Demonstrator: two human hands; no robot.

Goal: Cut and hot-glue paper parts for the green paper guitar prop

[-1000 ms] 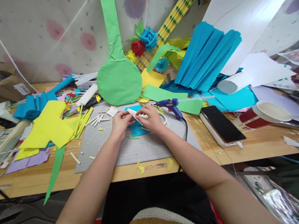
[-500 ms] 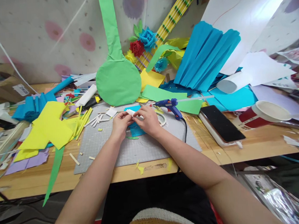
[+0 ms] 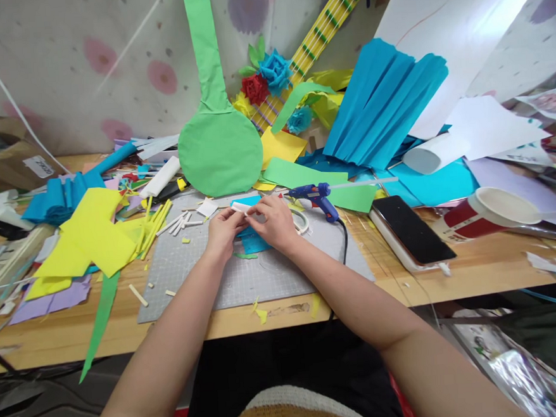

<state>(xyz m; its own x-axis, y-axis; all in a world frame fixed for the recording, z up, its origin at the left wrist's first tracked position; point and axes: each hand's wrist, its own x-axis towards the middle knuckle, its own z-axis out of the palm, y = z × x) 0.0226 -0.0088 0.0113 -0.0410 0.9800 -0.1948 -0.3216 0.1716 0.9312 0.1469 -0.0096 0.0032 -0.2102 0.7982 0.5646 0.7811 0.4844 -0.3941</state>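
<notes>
My left hand [image 3: 223, 231] and my right hand [image 3: 275, 222] meet over the grey cutting mat [image 3: 245, 280], both pinching a small white paper strip [image 3: 240, 206] whose free end sticks out up and to the left. Under the hands lies a blue paper piece [image 3: 250, 241]. A blue hot glue gun [image 3: 316, 196] rests on the mat just right of my right hand, its cord running toward the table's front edge. Short white strips [image 3: 180, 223] lie scattered to the left of my left hand.
A green paper racket shape [image 3: 220, 146] leans at the back. Yellow paper [image 3: 92, 231] lies left, pleated blue paper [image 3: 380, 106] back right. A black phone [image 3: 410, 228] and a tipped red cup [image 3: 485, 212] lie right. Scraps dot the wooden table edge [image 3: 285, 313].
The white strip has turned from slanting down-right to lying nearly flat, and both hands have drawn slightly closer together on it. Nothing else has moved.
</notes>
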